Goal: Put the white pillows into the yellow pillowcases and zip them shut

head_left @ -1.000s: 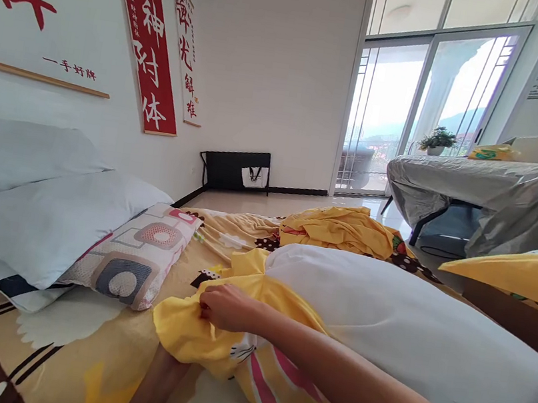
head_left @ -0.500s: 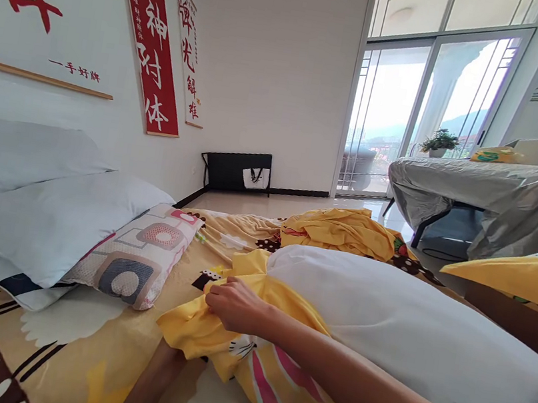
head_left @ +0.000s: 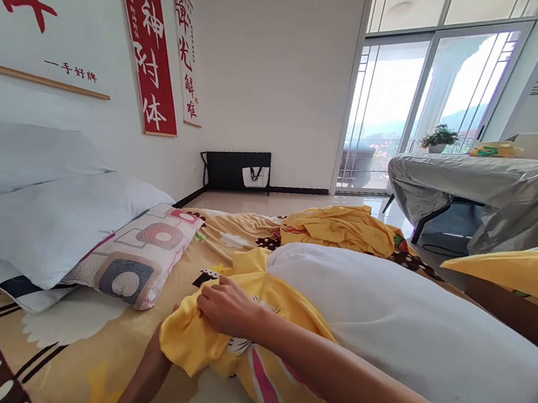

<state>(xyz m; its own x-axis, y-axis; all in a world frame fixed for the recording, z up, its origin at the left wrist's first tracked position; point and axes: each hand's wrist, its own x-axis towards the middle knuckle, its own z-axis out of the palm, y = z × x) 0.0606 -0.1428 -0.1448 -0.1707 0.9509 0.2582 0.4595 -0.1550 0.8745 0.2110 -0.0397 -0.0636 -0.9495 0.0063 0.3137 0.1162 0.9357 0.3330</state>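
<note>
A yellow pillowcase (head_left: 280,291) with a rabbit print and pink ears lies bunched in front of me. It covers the near end of a large white pillow (head_left: 385,306), whose other part is bare. My right hand (head_left: 225,306) is closed on a fold of the pillowcase, knuckles up, by the rabbit's whiskers. At the pillowcase's left end, my left hand (head_left: 160,340) reaches up under the cloth. Its fingers are covered by the fabric, so their grip does not show.
White pillows (head_left: 44,215) are stacked at the left beside a patterned pillow (head_left: 139,256). Crumpled yellow fabric (head_left: 340,229) lies across the bed's far side. Another yellow item (head_left: 521,269) rests at the right. Beyond the bed stands a plastic-covered table (head_left: 485,173).
Both hands have shifted slightly left. The pillowcase's left end has gone from a flatter, pointed edge to a rounded bulge, and the left hand is further behind it.
</note>
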